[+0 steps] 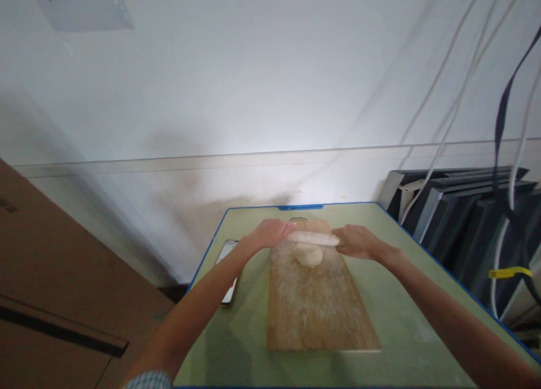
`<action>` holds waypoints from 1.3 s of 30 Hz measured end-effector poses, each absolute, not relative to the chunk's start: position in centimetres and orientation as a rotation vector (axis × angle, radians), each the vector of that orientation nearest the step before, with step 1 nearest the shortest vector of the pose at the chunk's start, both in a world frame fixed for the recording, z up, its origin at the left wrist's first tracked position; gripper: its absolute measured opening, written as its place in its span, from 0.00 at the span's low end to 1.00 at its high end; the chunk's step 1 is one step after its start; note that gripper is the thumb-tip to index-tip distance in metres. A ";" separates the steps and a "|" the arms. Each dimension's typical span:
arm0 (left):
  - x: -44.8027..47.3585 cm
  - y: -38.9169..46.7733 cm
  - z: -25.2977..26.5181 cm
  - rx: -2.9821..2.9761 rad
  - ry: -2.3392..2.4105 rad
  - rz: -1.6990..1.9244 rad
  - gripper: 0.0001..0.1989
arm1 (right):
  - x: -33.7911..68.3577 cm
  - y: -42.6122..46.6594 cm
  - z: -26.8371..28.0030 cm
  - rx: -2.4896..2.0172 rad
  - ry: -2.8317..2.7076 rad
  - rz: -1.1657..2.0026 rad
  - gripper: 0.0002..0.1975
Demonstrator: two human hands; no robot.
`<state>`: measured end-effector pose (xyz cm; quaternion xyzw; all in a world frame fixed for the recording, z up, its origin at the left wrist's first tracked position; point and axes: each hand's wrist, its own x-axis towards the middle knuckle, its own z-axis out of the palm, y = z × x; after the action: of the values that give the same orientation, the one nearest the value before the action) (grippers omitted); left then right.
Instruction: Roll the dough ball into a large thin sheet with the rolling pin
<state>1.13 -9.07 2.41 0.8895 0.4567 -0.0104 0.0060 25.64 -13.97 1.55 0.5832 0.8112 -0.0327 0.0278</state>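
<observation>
Dough (309,256) may be squashed lopsided if rolling pin (315,238), clamped at its ends in fingers of L hand (271,233) & R hand (355,241), is pressed unevenly; dough's seen at pin's near side, toward far end of board (316,310). Green surface (397,310) is edged in blue, w/ phone (230,295) at L; dark panels (456,225) are propped nr wall (253,96), R.

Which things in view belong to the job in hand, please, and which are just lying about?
In use: rolling pin, held by left hand and right hand; dough lump; wooden board; table.

Apparently just lying about: phone; dark panels; hanging white cables.
</observation>
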 end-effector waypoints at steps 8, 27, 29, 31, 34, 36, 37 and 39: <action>1.6 -9.4 0.3 2.779 1.413 -0.119 0.29 | 26.1 -13.9 -0.5 1.729 2.563 -0.247 0.22; 0.2 -14.3 -1.0 2.807 1.470 0.032 0.27 | 25.3 -18.5 -3.4 1.884 2.765 0.078 0.23; 0.2 -14.9 -1.1 2.815 1.450 0.046 0.25 | 25.3 -19.1 -3.7 1.877 2.802 0.140 0.22; 0.2 -15.5 -1.2 2.828 1.439 0.059 0.23 | 25.2 -19.6 -4.0 1.868 2.833 0.196 0.21; 0.2 -16.4 -1.3 2.843 1.438 0.043 0.20 | 25.1 -20.3 -4.3 1.843 2.874 0.295 0.19; 0.2 -16.9 -1.2 2.834 1.435 0.023 0.18 | 25.0 -20.6 -4.4 1.806 2.909 0.390 0.18; 0.2 -17.2 -1.1 2.828 1.430 0.016 0.18 | 25.0 -20.8 -4.4 1.784 2.926 0.443 0.17; 0.2 -17.7 -1.0 2.824 1.413 0.008 0.18 | 24.8 -21.0 -4.5 1.754 2.944 0.540 0.15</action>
<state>0.21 -17.68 -1.01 0.8942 0.4475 0.0025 -0.0083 24.84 -21.03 -4.48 0.4988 0.8373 0.1537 -0.1629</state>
